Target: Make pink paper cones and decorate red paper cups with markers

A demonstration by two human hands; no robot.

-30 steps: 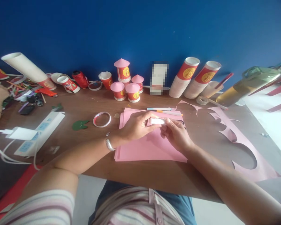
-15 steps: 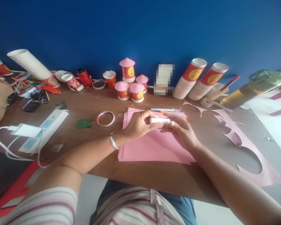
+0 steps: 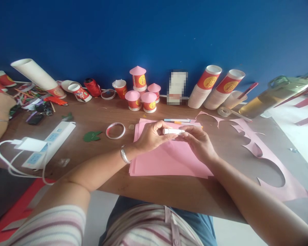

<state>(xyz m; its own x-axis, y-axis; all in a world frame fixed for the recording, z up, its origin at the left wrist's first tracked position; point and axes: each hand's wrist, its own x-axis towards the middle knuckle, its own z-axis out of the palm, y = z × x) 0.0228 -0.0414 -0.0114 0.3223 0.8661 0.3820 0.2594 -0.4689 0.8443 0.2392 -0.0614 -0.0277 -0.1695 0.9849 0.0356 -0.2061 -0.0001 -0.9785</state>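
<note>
A short white tube, shaped like a glue stick or a thick marker, is held level over the pink paper. My left hand pinches its left end between thumb and fingers. The fingertips of my right hand close on its right end. Below both hands is a stack of pink paper sheets. A blue-and-white pen lies at the stack's far edge, with an orange one partly hidden behind my right fingers.
Pink-roofed cups stand by the wall, beside leaning cup stacks. Cut pink paper and a bottle are right. Left are a tape ring, a green paper piece, a power strip and another person's hand.
My right fingers now cover more of the tube's right end. The view has shifted slightly, and the other person's hand at the left shows a little more.
</note>
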